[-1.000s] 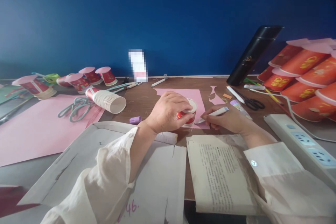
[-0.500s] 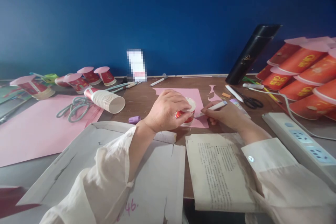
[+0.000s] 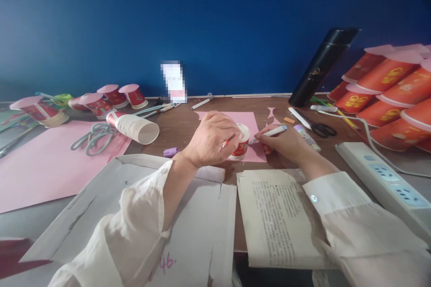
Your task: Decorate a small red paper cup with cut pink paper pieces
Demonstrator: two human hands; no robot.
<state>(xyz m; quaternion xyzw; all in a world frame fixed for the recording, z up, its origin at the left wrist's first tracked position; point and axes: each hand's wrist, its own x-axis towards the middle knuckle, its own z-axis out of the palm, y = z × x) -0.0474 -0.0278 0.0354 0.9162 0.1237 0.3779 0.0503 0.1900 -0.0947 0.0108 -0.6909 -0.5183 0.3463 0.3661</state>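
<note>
My left hand [image 3: 210, 141] is closed over an upturned red-and-white paper cup [image 3: 239, 144] that stands on a small pink sheet [image 3: 251, 121] in the middle of the table. My right hand [image 3: 283, 142] holds a white marker [image 3: 273, 132] with its tip against the cup's right side, on the pink sheet. Both sleeves are cream.
An open book [image 3: 281, 215] and white paper sheets [image 3: 198, 228] lie near me. A stack of paper cups [image 3: 134, 126], a grey cord [image 3: 92, 136] and a large pink sheet [image 3: 43, 166] lie left. Scissors [image 3: 318, 128], a black flask [image 3: 323, 65], red cups [image 3: 387, 85] and a power strip [image 3: 387, 184] sit right.
My right hand has carried the marker tip up along the cup's right side. The left hand keeps its hold on the cup. The view has shifted slightly.
</note>
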